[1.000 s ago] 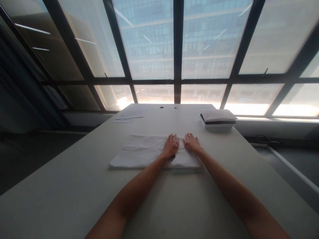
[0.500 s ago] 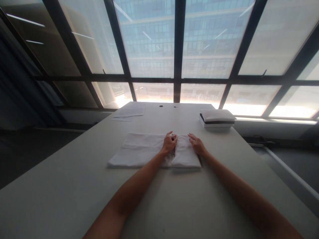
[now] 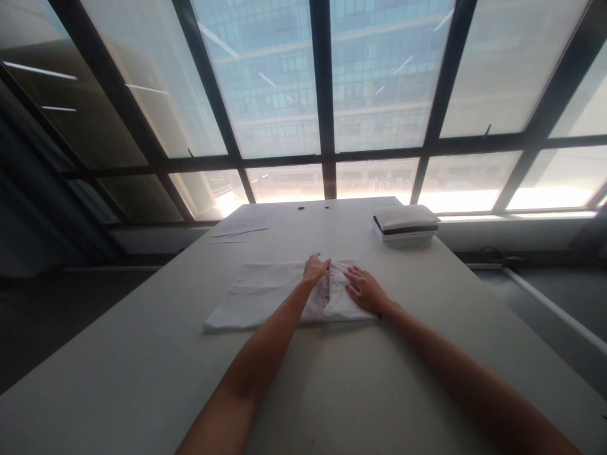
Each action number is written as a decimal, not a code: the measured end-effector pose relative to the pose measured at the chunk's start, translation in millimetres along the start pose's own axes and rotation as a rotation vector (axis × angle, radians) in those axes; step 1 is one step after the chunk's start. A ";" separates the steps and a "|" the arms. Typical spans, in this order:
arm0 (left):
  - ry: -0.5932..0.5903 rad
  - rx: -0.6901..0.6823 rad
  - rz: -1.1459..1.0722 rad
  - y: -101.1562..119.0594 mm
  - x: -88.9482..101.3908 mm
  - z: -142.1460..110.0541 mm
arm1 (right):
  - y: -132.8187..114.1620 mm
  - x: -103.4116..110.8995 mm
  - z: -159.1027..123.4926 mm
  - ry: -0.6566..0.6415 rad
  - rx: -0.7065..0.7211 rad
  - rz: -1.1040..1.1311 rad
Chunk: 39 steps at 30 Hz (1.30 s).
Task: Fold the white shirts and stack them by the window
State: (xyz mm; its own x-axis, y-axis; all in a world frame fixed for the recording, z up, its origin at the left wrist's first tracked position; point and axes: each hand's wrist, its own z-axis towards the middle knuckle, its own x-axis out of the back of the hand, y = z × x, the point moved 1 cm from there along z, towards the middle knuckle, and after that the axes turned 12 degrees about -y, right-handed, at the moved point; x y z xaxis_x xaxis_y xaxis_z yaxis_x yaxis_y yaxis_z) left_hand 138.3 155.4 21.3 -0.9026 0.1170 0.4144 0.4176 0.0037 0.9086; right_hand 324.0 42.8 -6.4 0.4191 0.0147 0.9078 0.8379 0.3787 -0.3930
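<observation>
A folded white cloth [image 3: 265, 291] lies flat on the table, its right end turned over into a flap [image 3: 344, 309]. My left hand [image 3: 315, 268] is at the top of the flap's left edge, its fingers closed on the fabric there. A narrow gap shows under that edge, beside the hand. Spread flat on the flap is my right hand [image 3: 364, 288], open, with its fingers pointing up and left. The exact kind of cloth item cannot be made out.
Toward the back right of the white table [image 3: 142, 354] stands a stack of folded fabric [image 3: 406, 224] with a dark layer in it. Thin white sheets [image 3: 244, 226] lie at the back left. Beyond the table's far edge are large dark-framed windows [image 3: 327, 126].
My right hand has shifted left and toward me, from the cloth's right side onto the flap. The left hand stays at the flap's edge, its fingers now straighter. The view has tilted slightly.
</observation>
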 end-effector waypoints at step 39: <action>-0.410 -0.407 0.605 -15.2 -17.0 -10.6 | -93.9 -30.1 -38.9 -0.146 0.128 -0.038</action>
State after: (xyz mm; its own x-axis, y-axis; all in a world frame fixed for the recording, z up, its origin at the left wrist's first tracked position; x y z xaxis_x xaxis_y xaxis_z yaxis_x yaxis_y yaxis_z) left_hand 146.2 142.8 1.0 -0.3923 0.3355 0.8565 0.6763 -0.5259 0.5158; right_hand 246.3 -29.1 -2.5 0.3246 0.1290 0.9370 0.7970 0.4961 -0.3444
